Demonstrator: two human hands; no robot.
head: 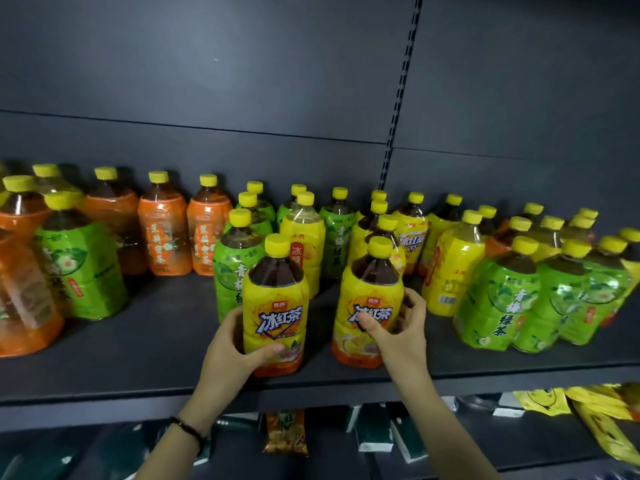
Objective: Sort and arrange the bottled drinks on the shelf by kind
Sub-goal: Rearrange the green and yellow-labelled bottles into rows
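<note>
Two yellow-labelled iced tea bottles stand at the front of the dark shelf [138,344]. My left hand [239,344] grips the left yellow bottle [275,306] low on its body, thumb across the front. My right hand [398,327] holds the right yellow bottle [367,303], thumb on its label and fingers round its right side. Behind them stand several more yellow bottles [453,268], mixed with green-labelled bottles [498,299]. Orange-labelled bottles [164,230] line the back left.
A green bottle [79,261] and large orange bottles [24,292] crowd the left end. The shelf's back panel carries a slotted upright [398,98]. On the lower shelf lie dark green boxes [374,434], a snack packet [285,434] and yellow bags [595,407].
</note>
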